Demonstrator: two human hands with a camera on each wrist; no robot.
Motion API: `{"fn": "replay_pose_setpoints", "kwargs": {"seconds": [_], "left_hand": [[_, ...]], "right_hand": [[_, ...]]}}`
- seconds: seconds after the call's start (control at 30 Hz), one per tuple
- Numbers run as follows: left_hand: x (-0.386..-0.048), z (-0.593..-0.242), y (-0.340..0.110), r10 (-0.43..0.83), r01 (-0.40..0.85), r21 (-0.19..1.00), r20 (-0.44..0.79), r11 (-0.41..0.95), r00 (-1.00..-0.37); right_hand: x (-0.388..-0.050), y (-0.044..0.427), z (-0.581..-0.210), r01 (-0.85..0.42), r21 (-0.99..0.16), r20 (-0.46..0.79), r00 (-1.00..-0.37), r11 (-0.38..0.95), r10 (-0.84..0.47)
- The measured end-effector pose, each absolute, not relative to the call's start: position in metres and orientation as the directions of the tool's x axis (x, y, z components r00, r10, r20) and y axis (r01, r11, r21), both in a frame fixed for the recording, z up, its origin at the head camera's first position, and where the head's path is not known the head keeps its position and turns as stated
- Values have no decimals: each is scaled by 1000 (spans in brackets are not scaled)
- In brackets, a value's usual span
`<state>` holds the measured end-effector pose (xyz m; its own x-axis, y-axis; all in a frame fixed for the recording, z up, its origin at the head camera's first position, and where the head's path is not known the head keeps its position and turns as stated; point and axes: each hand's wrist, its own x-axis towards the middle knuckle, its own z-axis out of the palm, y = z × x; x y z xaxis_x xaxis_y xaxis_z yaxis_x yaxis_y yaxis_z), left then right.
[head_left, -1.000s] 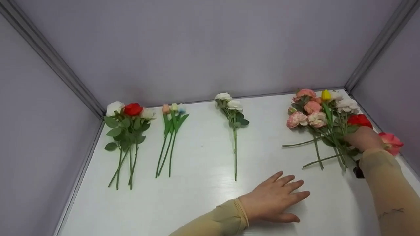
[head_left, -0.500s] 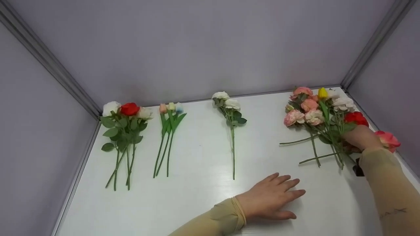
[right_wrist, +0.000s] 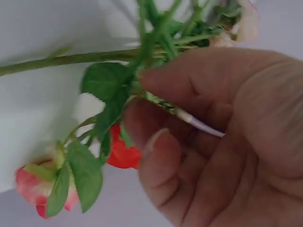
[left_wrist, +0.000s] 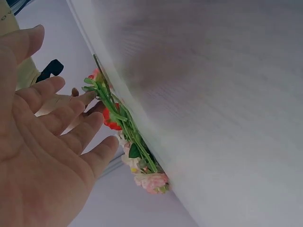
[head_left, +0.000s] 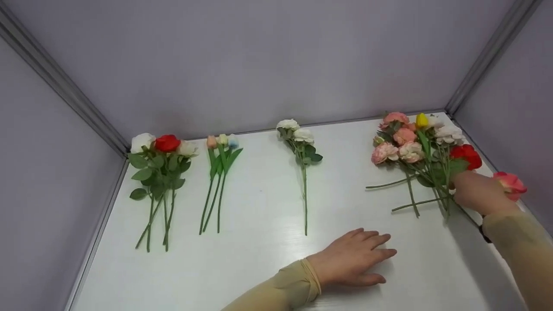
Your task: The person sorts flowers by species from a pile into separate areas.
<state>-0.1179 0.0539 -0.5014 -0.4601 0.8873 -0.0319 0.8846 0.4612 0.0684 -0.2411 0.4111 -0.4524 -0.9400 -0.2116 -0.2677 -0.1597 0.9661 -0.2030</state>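
Note:
In the head view my right hand (head_left: 481, 193) is at the mixed flower pile on the right. Thumb and index finger pinch a green leafy rose stem (right_wrist: 137, 90) in the right wrist view; which bloom it belongs to is unclear. A red rose (head_left: 466, 156) lies just beyond that hand, and a pink-red rose (head_left: 510, 185) to its right. Pink blooms (head_left: 405, 136), a yellow tulip (head_left: 422, 120) and whitish blooms (head_left: 449, 134) make up the rest of the pile. My left hand (head_left: 352, 258) is spread over the white table, fingers apart, holding nothing.
Two white blooms (head_left: 303, 135) lie on a long stem at mid-table. Left of them are three tulips (head_left: 222, 160), then a bunch with white blooms and a red rose (head_left: 167, 143). Grey panels (head_left: 276, 65) wall the table (head_left: 259, 268) at back and sides.
My right hand has drawn slightly back toward me, showing more of the red rose. The left hand stays spread on the table. The whole view has shifted a little.

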Motion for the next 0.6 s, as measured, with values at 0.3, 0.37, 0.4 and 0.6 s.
{"fn": "replay_pose_setpoints", "kwargs": {"seconds": [0.3, 0.37, 0.4, 0.6], "left_hand": [[-120, -500, 54, 894, 893, 81, 39, 443, -447], [-122, -501, 51, 870, 875, 129, 107, 467, -480], [-123, -501, 48, 846, 856, 170, 149, 487, -511], [-135, -493, 23, 495, 541, 650, 278, 534, -823]], "right_hand": [[-227, 416, -471, -315, -66, 17, -949, 947, -315], [-225, 414, -469, -341, -50, 121, -935, 939, -334], [-224, 412, -466, -348, -45, 173, -926, 936, -336], [-224, 361, -449, -436, -3, 444, -807, 900, -389]]}}
